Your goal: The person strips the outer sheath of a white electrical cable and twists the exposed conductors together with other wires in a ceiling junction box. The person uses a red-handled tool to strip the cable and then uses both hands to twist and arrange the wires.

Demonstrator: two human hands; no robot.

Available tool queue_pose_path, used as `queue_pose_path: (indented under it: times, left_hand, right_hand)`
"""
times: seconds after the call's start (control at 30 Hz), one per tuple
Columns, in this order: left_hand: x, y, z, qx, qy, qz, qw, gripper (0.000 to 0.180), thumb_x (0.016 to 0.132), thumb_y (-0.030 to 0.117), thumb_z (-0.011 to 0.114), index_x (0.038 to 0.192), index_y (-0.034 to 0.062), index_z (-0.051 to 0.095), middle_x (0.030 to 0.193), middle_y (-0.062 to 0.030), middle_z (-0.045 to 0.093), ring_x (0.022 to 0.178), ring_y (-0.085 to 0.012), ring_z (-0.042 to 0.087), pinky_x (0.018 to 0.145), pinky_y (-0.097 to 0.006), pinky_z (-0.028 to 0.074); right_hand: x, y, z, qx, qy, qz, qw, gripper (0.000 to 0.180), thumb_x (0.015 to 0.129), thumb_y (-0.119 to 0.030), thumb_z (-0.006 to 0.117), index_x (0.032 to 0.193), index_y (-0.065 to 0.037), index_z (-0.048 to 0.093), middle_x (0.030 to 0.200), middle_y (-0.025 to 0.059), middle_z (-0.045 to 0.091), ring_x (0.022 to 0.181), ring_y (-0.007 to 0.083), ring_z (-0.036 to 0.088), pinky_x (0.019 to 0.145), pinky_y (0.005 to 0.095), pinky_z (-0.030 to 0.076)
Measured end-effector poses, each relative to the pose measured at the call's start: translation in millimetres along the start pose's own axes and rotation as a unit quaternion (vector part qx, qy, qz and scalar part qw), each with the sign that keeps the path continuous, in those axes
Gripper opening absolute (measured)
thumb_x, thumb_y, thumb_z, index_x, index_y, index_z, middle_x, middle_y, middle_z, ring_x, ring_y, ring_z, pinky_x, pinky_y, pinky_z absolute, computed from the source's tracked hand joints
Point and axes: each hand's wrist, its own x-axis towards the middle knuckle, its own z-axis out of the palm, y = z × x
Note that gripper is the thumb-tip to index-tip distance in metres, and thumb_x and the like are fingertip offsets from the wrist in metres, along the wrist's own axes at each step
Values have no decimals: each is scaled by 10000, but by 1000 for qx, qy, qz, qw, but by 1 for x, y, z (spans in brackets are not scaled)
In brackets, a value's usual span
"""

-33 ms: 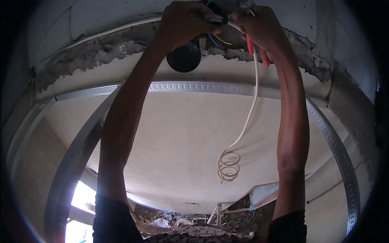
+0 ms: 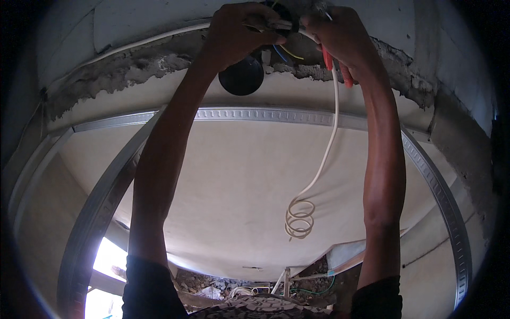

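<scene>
My left hand (image 2: 239, 32) is raised at the top, its fingers pinched on a greyish cable end in front of a round black junction box (image 2: 289, 21). Beside it, my right hand (image 2: 345, 40) is closed around red-handled pliers (image 2: 345, 74); their jaws are hidden by my fingers. A white cable (image 2: 336, 101) hangs down past the pliers and ends in a loose coil. Below the box, a blue wire (image 2: 279, 52) and a yellow wire (image 2: 292, 52) stick out. A round black lid (image 2: 240, 76) hangs under my left wrist.
A metal stud frame (image 2: 265, 114) spans the pale wall board, with posts at both sides. Another white cable (image 2: 154, 38) runs along the rough plaster edge (image 2: 133, 66) on the left. Rubble and a cable bundle (image 2: 244, 291) lie at the bottom. Bright light enters at lower left.
My left hand has shifted slightly left and its forearm a little right. My right hand with the pliers has barely moved; the hanging cable is unchanged.
</scene>
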Motion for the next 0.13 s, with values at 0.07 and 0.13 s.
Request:
queue_pose_path:
  times: [0.07, 0.13]
  left_hand:
    - [-10, 2, -5, -37, 21, -35, 998, 326, 760, 301, 812, 1006, 100, 738, 939, -89, 725, 873, -191, 695, 770, -340, 561]
    - [-14, 4, -7, -33, 34, -56, 997, 360, 773, 278, 803, 1076, 105, 717, 986, -108, 720, 905, -210, 691, 820, -352, 556]
  right_hand:
    - [2, -7, 4, -33, 17, 6, 999, 278, 880, -179, 560, 730, 53, 588, 462, 104, 500, 299, 207, 467, 270, 375, 354]
    - [5, -14, 10, -51, 24, 8, 998, 272, 879, -178, 561, 745, 56, 593, 474, 109, 511, 304, 213, 473, 267, 378, 354]
